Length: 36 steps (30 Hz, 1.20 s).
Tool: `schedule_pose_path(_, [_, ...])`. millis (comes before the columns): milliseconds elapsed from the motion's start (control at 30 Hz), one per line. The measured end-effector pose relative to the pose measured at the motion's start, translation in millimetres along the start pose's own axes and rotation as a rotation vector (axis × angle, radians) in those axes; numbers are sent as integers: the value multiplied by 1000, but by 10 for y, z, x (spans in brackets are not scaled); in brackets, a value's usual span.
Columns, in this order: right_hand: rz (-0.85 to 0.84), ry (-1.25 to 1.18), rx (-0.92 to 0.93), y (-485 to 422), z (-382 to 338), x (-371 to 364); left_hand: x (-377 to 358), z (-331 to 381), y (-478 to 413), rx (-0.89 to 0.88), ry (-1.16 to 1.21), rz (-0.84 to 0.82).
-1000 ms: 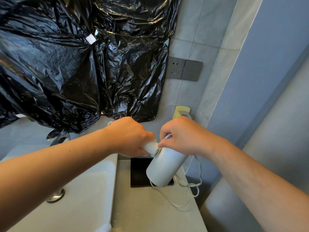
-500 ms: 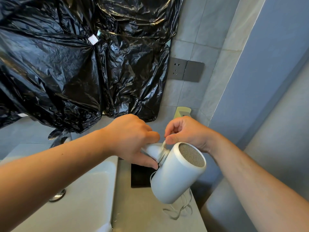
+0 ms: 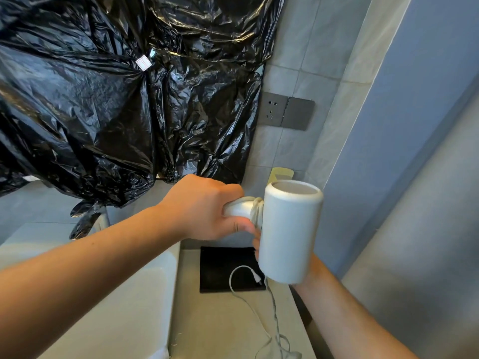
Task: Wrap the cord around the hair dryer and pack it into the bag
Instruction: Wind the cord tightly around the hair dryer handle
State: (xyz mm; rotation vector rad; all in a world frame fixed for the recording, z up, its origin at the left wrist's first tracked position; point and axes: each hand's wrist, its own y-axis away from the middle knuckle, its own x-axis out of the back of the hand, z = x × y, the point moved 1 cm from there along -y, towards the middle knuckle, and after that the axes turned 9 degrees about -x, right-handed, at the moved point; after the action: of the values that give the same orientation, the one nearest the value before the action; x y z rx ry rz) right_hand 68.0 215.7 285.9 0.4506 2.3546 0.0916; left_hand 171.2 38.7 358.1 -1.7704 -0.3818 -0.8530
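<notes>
Crinkled black plastic sheeting [image 3: 103, 99] covers most of the wall up and to the left of the hair dryer [image 3: 287, 234], hanging well behind it. Lower left of the dryer sits a pale basin [image 3: 116, 307], and straight underneath it runs the light tabletop [image 3: 220, 320]. The dryer itself is white and held in the air, its barrel upright with one round end facing up and its handle pointing left. A square black mat [image 3: 220, 268] lies on the tabletop just below the dryer's left side. The left hand [image 3: 204, 208] is clenched round the handle, so the barrel stands right against its knuckles on the right. A grey wall socket [image 3: 273, 111] sits well above the dryer. The right hand [image 3: 256, 239] is almost wholly hidden behind the barrel, only fingertips showing at its lower left edge, and I can't tell whether it grips anything. The cord [image 3: 257, 211] is wound in several turns where handle meets barrel; the rest drops below the dryer onto the tabletop in loose loops, with the plug [image 3: 255, 277] on the mat.
</notes>
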Motion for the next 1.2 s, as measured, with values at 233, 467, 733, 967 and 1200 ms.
schedule_pose_path(233, [65, -103, 2, -48, 102, -116, -32, 13, -26, 284, -48, -134])
schedule_pose_path(467, [336, 268, 106, -40, 48, -352, -115, -140, -27, 532, -210, -274])
schedule_pose_path(733, [615, 1407, 197, 87, -236, -664, -211, -60, 10, 425, -392, -449])
schedule_pose_path(967, [574, 1960, 171, 172, -493, -876, -253, -72, 33, 185, -356, -608])
schedule_pose_path(1200, [576, 1850, 381, 202, -642, -813, -143, 4, 44, 147, -283, -625])
